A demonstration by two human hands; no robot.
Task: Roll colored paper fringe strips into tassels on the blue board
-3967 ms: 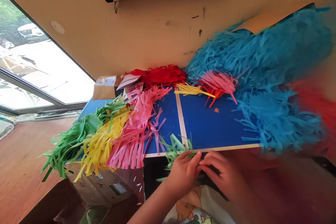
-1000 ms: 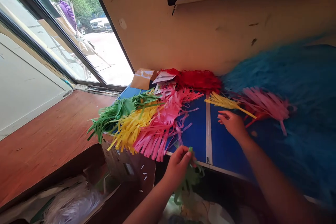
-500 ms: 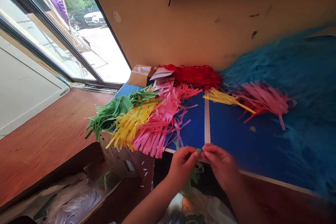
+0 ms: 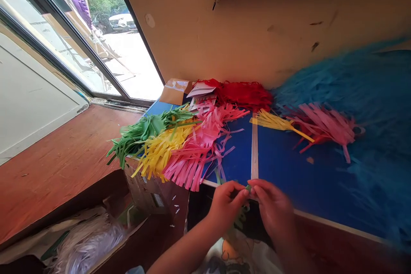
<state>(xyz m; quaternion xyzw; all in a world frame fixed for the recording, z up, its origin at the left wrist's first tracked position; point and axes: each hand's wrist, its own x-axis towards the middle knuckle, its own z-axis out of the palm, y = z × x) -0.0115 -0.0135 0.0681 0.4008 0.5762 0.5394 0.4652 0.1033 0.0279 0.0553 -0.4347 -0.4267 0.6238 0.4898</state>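
Observation:
My left hand [image 4: 226,206] and my right hand [image 4: 272,205] meet at the table's front edge, fingertips pinched together. Between them shows the small green end of a paper tassel [image 4: 248,187]. Its green fringe hangs below the hands, dim and partly hidden. Beyond the hands lie fringed paper tassels: a pink bunch [image 4: 189,165], a yellow bunch [image 4: 157,154] and a green bunch [image 4: 144,130]. On the right side of the table rest a yellow tassel [image 4: 272,120] and a pink tassel [image 4: 334,124], with some red under the pink one.
Red fringe [image 4: 245,95] lies against the wall beside papers and a brown envelope [image 4: 175,91]. A large blue fringe heap [image 4: 362,81] covers the right of the blue table [image 4: 289,175]. An open cardboard box [image 4: 146,190] with white strips [image 4: 93,239] stands lower left.
My hands have come together, and the left fingertips now meet the right ones at the green tassel end. The view has shifted slightly; the tassels on the table lie as before.

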